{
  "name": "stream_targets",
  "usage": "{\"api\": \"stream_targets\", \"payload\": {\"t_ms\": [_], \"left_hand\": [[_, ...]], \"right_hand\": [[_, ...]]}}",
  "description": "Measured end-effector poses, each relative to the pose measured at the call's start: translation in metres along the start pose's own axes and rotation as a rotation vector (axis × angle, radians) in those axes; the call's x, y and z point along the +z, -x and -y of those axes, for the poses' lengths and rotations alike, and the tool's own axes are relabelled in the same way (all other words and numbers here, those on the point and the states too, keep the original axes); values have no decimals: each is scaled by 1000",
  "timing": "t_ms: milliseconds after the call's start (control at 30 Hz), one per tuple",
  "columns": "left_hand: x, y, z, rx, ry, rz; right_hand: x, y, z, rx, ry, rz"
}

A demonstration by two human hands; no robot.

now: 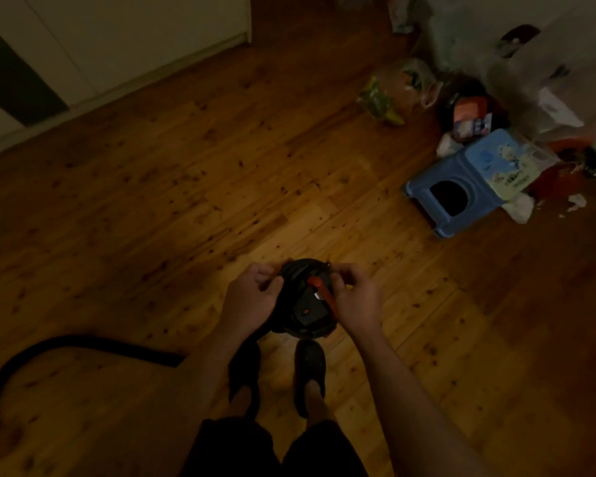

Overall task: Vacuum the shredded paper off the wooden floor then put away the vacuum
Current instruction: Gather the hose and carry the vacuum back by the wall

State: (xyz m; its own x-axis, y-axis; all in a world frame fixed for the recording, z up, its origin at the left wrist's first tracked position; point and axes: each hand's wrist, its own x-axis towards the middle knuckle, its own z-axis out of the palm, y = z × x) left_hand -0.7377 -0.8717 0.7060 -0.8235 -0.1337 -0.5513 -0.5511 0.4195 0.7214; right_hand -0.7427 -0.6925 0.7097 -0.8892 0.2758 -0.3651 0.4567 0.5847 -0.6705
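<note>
A small black round vacuum (305,304) with an orange handle strip stands on the wooden floor (193,187) just ahead of my feet. My left hand (252,297) grips its left rim with curled fingers. My right hand (355,299) grips its right side beside the orange strip. The black hose (49,352) curves away over the floor at the lower left. I see no shredded paper on the floor near the vacuum; the room is dim.
A blue plastic stool (455,187) stands at the right with a pale packet on it. Plastic bags (413,80) and packets are piled behind it against the right wall. White cabinet doors (117,46) run along the upper left. My slippered feet (308,376) stand below the vacuum.
</note>
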Motion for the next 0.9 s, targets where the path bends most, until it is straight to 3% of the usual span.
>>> {"api": "stream_targets", "payload": {"t_ms": [267,433,600,900], "left_hand": [[92,-35,50,-256,-59,70],[147,-56,87,-344,-49,86],[188,-75,123,-419,-33,104],[224,-122,167,-333,-157,112]], "right_hand": [[45,-47,-105,74,236,388],[68,-62,-166,143,260,504],[84,-86,-208,141,278,449],[123,-126,-240,51,318,471]]}}
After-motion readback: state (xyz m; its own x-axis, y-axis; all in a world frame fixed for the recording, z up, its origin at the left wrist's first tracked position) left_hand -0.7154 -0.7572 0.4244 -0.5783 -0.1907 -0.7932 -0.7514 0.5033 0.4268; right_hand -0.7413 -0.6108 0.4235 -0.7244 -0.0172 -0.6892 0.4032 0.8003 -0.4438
